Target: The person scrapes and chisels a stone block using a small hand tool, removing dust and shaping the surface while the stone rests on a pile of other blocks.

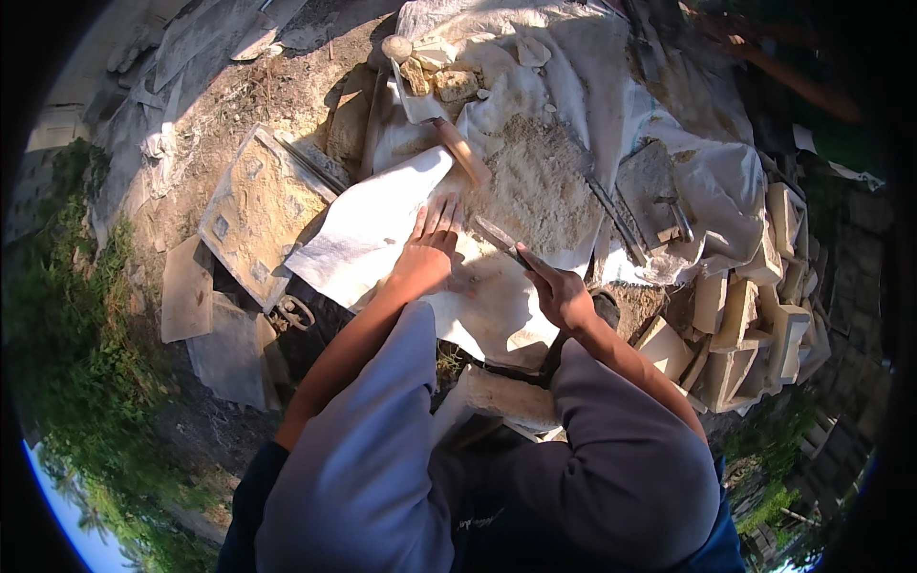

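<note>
My left hand lies flat with fingers stretched out on a white woven sheet, its fingertips near a patch of pale powder. In my right hand is a narrow flat tool, like a file or chisel, gripped at its near end. The tool points up and left, its tip just right of my left fingers. Beyond my left hand lies a tool with a curved wooden handle and a pale flat blade. Under both hands the sheet is dusty.
Left of the sheet rests a dusty framed panel. On the right lie a long metal bar, a hammer-like tool and stacked pale blocks. Yellowish stones sit at the far side. Another person's arm shows top right.
</note>
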A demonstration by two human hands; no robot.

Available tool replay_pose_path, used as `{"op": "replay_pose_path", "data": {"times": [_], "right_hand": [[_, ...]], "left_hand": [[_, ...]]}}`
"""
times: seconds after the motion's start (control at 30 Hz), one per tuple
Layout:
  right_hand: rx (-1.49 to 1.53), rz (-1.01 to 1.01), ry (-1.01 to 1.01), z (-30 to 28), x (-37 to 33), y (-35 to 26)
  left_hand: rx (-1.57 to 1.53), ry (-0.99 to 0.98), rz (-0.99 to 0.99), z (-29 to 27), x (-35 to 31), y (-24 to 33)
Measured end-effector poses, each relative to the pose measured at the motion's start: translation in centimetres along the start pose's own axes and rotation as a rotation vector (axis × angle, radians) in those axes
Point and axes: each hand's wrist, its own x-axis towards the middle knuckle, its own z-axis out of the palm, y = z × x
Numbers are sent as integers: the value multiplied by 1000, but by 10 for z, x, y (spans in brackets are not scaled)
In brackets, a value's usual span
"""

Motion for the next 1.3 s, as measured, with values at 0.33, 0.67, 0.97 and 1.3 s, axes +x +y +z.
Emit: {"op": "replay_pose_path", "data": {"times": [0.33,0.67,0.97,1.3], "right_hand": [[-108,-32,-60,-5,12,10],[-43,39,-26,-1,10,12],[110,28,187,-12,-8,12],[152,-366,368,-6,17,-17]], "left_hand": [[199,-52,-2,8,2,-5],[188,-14,0,6,6,-8],[22,-110,-132,-9,14,3],[117,-262,-249,-23,18,18]]}}
